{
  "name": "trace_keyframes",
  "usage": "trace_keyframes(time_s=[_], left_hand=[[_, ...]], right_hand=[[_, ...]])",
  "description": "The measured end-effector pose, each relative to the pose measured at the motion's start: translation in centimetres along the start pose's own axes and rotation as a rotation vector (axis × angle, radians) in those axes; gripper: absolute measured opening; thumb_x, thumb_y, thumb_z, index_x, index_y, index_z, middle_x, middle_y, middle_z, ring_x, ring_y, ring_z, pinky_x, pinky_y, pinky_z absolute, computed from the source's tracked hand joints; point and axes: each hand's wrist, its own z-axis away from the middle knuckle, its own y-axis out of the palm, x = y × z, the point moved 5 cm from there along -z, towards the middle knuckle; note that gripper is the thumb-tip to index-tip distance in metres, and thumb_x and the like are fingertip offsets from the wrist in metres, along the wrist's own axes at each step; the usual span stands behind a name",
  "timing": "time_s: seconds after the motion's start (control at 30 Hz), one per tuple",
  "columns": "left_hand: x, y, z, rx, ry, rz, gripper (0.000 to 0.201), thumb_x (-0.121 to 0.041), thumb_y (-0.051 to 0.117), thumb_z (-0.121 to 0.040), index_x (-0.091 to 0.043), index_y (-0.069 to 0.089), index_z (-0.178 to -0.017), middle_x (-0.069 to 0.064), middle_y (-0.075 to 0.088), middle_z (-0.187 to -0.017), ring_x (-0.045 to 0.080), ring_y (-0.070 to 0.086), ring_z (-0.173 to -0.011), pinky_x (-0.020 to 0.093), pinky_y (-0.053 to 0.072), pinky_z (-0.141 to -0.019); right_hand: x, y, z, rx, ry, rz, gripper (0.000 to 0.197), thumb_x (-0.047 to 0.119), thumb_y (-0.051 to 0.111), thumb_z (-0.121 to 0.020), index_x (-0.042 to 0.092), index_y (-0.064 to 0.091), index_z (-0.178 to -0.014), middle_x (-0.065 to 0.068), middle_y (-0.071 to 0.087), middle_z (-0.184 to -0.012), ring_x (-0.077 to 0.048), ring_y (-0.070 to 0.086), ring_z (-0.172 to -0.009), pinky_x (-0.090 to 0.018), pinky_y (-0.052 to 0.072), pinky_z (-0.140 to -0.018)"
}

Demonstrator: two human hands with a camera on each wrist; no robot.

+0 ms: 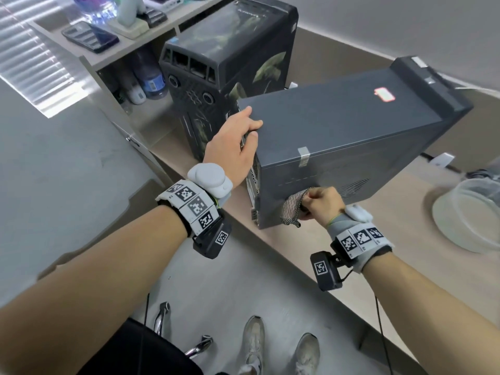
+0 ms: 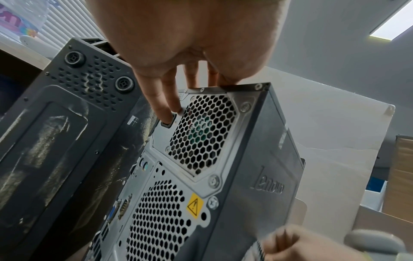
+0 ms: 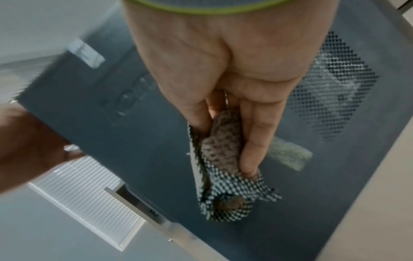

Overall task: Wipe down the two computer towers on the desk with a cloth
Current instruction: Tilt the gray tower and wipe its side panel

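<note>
Left hand (image 1: 232, 143) clamped over grey tower's (image 1: 351, 131) rear top edge, fingers hooked, thumb pressing the back panel. Right hand (image 1: 320, 203) fisted around bunched mesh cloth (image 1: 292, 209), pressed against side panel.

The right hand (image 3: 223, 67) reaches down along the grey side panel of a computer tower (image 3: 138, 141), its fingers (image 3: 252, 141) curled round a bunched mesh-patterned cloth (image 3: 225, 167) held against the panel. A perforated vent (image 3: 335, 91) with pale dust streaks lies just right of the hand, and a dusty smear (image 3: 290, 155) sits beside the cloth. Embossed lettering (image 3: 127, 98) shows left of the hand, blurred. The left hand (image 3: 29, 141) grips the tower's left edge. The surface (image 3: 380, 203) runs along the lower right.
</note>
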Motion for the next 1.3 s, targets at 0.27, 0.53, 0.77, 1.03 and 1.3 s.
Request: trace_keyframes(time_s=[0.27, 0.53, 0.77, 1.03, 1.3], left_hand=[[0.0, 0.4, -0.1, -0.021, 0.008, -0.044, 0.031, -0.019, 0.041, -0.098, -0.018, 0.063, -0.120, -0.004, 0.048, -0.145, 0.007, 0.041, -0.135, 0.006, 0.029, -0.098], [-0.2, 0.4, 0.1, -0.015, -0.045, -0.035, 0.030, -0.019, 0.041, -0.099, -0.022, 0.062, -0.120, -0.008, 0.047, -0.146, 0.010, 0.040, -0.137, 0.025, 0.037, -0.105], [0.2, 0.6, 0.1, -0.032, -0.049, -0.055, 0.032, -0.019, 0.040, -0.098, -0.022, 0.062, -0.121, -0.009, 0.047, -0.146, 0.006, 0.041, -0.135, 0.016, 0.032, -0.101], [-0.1, 0.5, 0.1, -0.025, -0.052, -0.037, 0.031, -0.018, 0.041, -0.099, -0.021, 0.062, -0.121, -0.009, 0.047, -0.146, 0.007, 0.041, -0.135, 0.017, 0.032, -0.101], [0.1, 0.8, 0.1, -0.052, -0.028, -0.042, 0.031, -0.019, 0.039, -0.099, -0.022, 0.062, -0.120, -0.009, 0.047, -0.146, 0.003, 0.040, -0.135, 0.010, 0.031, -0.100]], right_hand=[[-4.5, 6.8, -1.2, 0.143, 0.105, 0.061, 0.018, 0.014, 0.058, -0.075, 0.015, 0.060, -0.057, -0.017, 0.072, -0.079, -0.034, 0.070, -0.076, -0.043, 0.059, -0.077], [-1.9, -1.7, -1.2, 0.003, 0.058, 0.023, 0.022, 0.014, 0.058, -0.075, 0.015, 0.062, -0.053, -0.014, 0.066, -0.061, -0.031, 0.069, -0.068, -0.038, 0.058, -0.071], [-5.8, 6.6, -2.1, 0.173, 0.106, 0.127, 0.022, 0.012, 0.055, -0.076, 0.016, 0.063, -0.056, -0.006, 0.068, -0.063, -0.025, 0.070, -0.069, -0.037, 0.059, -0.073], [-5.0, 3.1, -2.5, 0.079, 0.136, -0.012, 0.031, 0.004, 0.061, -0.080, 0.018, 0.062, -0.053, -0.020, 0.072, -0.078, -0.034, 0.071, -0.075, -0.048, 0.059, -0.074], [-6.9, 5.5, -2.7, 0.172, 0.262, 0.010, 0.032, 0.012, 0.052, -0.078, 0.026, 0.076, -0.063, -0.001, 0.074, -0.068, -0.018, 0.072, -0.073, -0.027, 0.058, -0.068]])
